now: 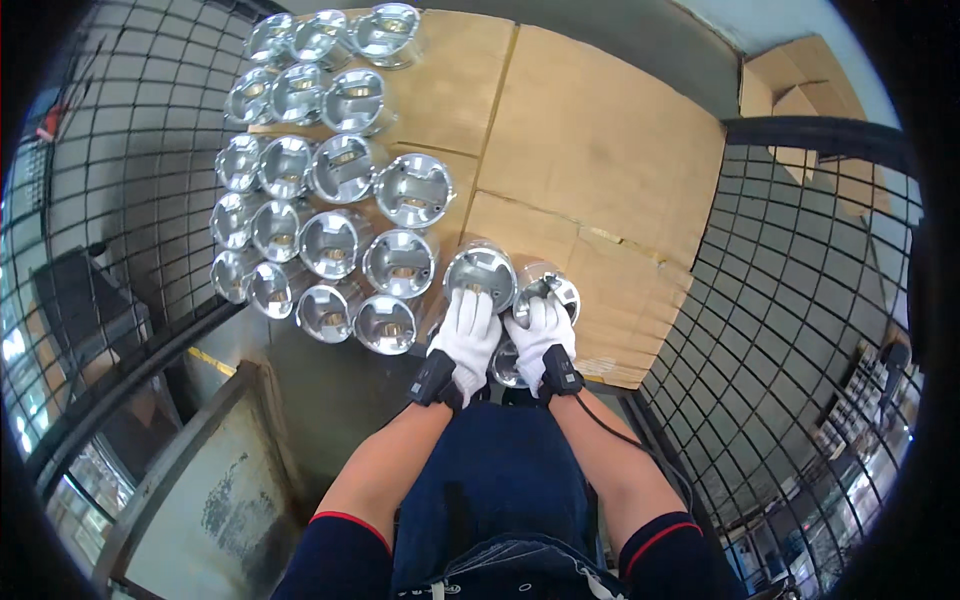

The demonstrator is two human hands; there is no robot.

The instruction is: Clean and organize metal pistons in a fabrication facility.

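Note:
Both my hands wear white gloves. My left hand [466,342] has its fingers hooked over the near rim of a shiny metal piston [482,264], whose hollow end faces up. To its right, my right hand [542,335] grips a second piston [566,292] by its near side, fingers partly inside the opening. Another piston [508,368] shows between my wrists, mostly covered by them. On the left stand several more upturned pistons [332,243] in rows, the closest column just left of my left hand.
Brown cardboard sheets [610,130] cover the surface beneath the pistons. Black wire mesh panels [790,290] rise on the right and on the left. A cardboard box [805,75] sits beyond the far right corner, and a worn metal panel [225,490] stands at lower left.

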